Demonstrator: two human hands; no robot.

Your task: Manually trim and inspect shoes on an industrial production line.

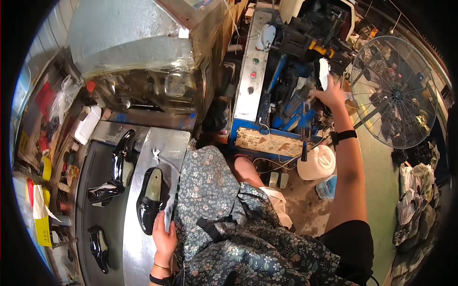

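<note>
On the metal ledge at left lies a glossy black shoe (145, 206) with a pale insole. My left hand (165, 238) is at its near end, fingers stretched out and resting against or right beside it. Far to the right, my right arm reaches to a blue and black machine (291, 107). There my right hand (331, 97) has its thumb and fingers spread apart, close around the lower end of a dark piece with a white, jagged-edged face (324, 72). Whether the fingertips touch that piece is hard to see.
More glossy black shoes (125, 159) lie on a dark belt (78, 209) at left, below a metal hood (129, 43). A control panel (252, 71) with buttons adjoins the machine. A white jug (317, 162) and a large fan (396, 93) stand at right.
</note>
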